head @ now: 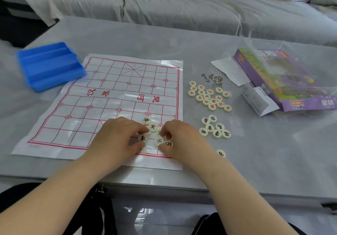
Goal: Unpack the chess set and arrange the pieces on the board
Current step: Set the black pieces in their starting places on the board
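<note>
**A:** Board first. Where is it?
**B:** The board (109, 98) lies flat on the grey table (255, 161), right in front of you. A bunch of black pieces (153, 127) sits on its near right part, between your hands.

**A:** Left hand?
**B:** Your left hand (118, 136) is over the board with its fingers curled. Thumb and fingers are close together, pinching the leftmost piece (142, 139) of that bunch.

**A:** Right?
**B:** Your right hand (179, 138) is at the board's near right edge, fingers curled over two more pieces (159, 140). It's touching them, but I can't tell whether it actually grips one.

**A:** Rest of the set?
**B:** Off the board, to its right. The red pile (209, 96) is farther from you. The black pile (215, 127) is nearer, just beside your right hand. A lone piece (221, 153) is by your right wrist, partly hidden.

**A:** Other stuff?
**B:** A blue tray (49, 65) is at the board's far left corner. A metal ring puzzle (213, 78) lies just beyond the red pile. A purple box (284, 78) in a clear bag is at the far right, with folded paper (231, 72) beside it. A sofa (164, 3) is behind the table.
</note>
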Demonstrator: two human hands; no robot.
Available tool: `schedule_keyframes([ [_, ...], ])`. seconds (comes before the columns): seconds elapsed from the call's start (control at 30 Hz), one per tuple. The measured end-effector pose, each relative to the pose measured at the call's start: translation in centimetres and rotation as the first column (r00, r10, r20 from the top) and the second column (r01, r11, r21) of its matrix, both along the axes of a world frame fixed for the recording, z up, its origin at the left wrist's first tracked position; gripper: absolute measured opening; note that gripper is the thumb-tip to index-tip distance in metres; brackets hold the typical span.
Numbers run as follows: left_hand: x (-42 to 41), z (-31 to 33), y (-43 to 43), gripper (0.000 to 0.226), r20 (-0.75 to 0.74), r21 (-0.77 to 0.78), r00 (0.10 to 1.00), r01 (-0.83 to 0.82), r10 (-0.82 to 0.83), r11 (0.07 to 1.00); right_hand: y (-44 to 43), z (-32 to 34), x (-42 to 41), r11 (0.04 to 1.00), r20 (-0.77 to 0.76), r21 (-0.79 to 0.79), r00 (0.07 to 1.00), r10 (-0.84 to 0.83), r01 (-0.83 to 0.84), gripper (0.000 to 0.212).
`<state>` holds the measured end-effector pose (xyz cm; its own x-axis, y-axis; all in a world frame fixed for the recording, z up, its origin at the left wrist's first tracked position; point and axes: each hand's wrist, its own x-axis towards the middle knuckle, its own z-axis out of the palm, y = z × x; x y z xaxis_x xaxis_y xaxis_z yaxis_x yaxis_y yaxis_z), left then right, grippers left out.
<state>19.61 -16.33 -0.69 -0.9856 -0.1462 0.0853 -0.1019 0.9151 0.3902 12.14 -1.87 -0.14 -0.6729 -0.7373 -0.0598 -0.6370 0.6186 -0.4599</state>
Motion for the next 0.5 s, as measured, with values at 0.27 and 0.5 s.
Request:
schedule_keyframes([
  [0.27, -0.4, 0.1, 5.4, 0.035, -0.064, 0.153, 0.966, 0.257, -0.25, 0.954, 7.7, 0.8, -4.1, 0.938, -0.054, -0.004, 0.936, -0.347, 0.348, 0.028],
  [0.5, -3.1, -1.5, 9.4, 0.042, 0.002, 0.052, 0.954, 0.3, -0.301, 0.952, 9.7, -0.6, -4.1, 0.924, -0.031, 0.006, 0.923, -0.383, 0.383, 0.032],
])
